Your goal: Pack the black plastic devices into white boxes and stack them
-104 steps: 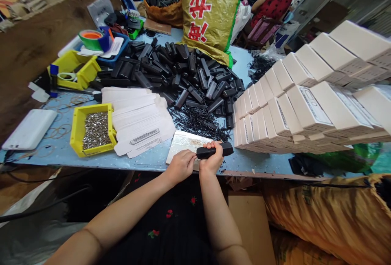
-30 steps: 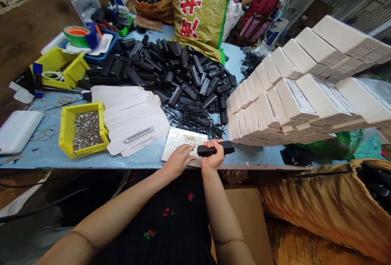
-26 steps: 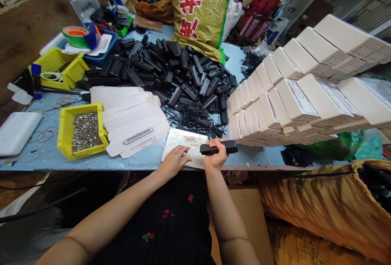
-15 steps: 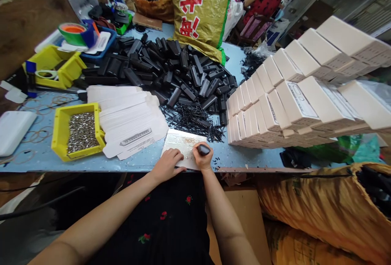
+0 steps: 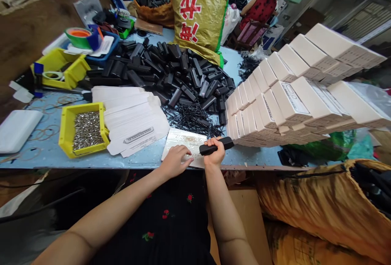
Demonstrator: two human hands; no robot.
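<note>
My right hand (image 5: 215, 155) is wrapped around a long black plastic piece (image 5: 227, 142) with a ribbed edge, held roughly level. Its exact kind is not clear. Both hands are over or beside a pale board (image 5: 172, 138) at the table's near edge, with small brownish and shiny bits scattered on it. My left hand (image 5: 177, 160) rests at the board's left part, palm down. Its fingers are slightly bent, with the thumb apart, and nothing shows in them. Behind the board lie thin black sticks (image 5: 195, 116) and a heap of similar black plastic pieces (image 5: 146, 59).
Left of the board are a fan of white printed card sleeves (image 5: 131, 114) and a yellow bin (image 5: 65, 134) of small metal parts. Stacked white boxes (image 5: 293, 102) stand at the right. A gold sack (image 5: 201, 12) is at the back, and a person in red (image 5: 259, 10) sits beyond.
My right hand has risen slightly to the right, and the black piece has swung from end-on to lying sideways in it. My left hand's fingers have lifted and shifted a little right.
</note>
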